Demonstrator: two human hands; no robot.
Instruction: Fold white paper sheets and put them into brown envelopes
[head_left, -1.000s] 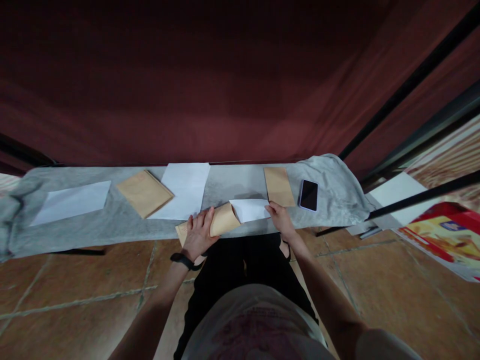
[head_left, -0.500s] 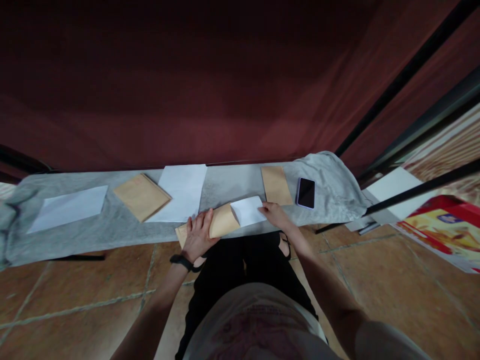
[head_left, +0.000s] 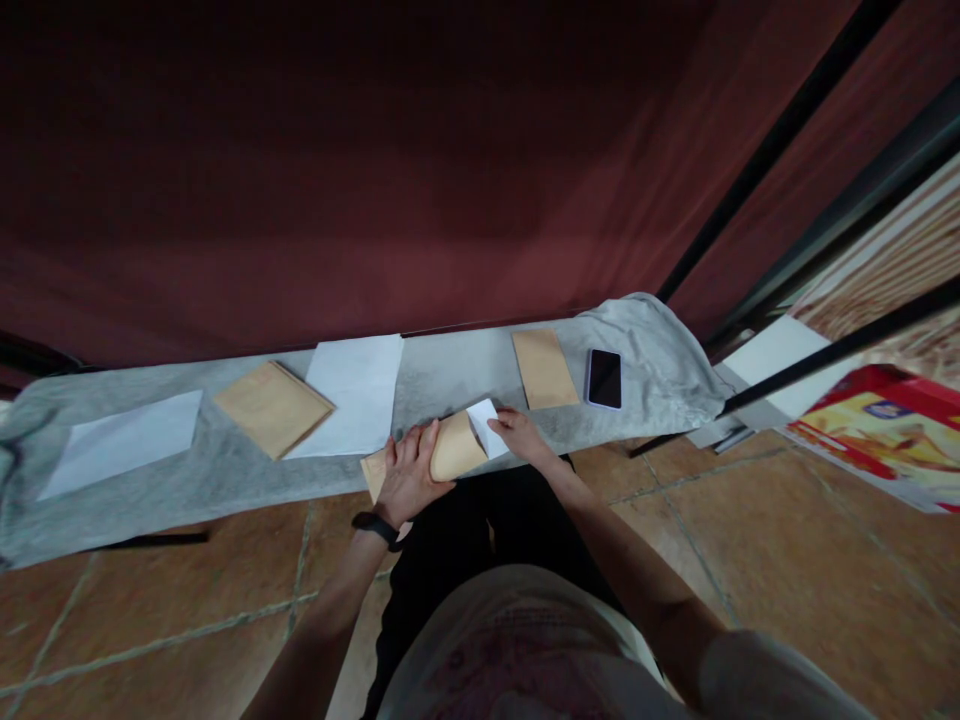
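Observation:
A brown paper envelope (head_left: 456, 449) lies at the front edge of the cloth-covered bench, its mouth toward the right. My left hand (head_left: 409, 472) rests flat across its left part, fingers stretched out, with a dark band on the wrist. From the mouth sticks a short end of folded white paper (head_left: 487, 424); the rest of it is hidden inside the envelope. My right hand (head_left: 519, 432) pinches the outer end of that paper between thumb and fingers.
Left of my hands lie white sheets (head_left: 358, 385), a stack of brown envelopes (head_left: 274, 408) and another white sheet (head_left: 127, 440). A single brown envelope (head_left: 546, 368) and a phone (head_left: 604, 378) lie to the right. A red and yellow box (head_left: 892, 430) stands beyond the bench's right end.
My right hand has moved left, pushing the folded white paper deeper into the envelope, so less of it shows. My left hand stays on the envelope. The view has shifted slightly.

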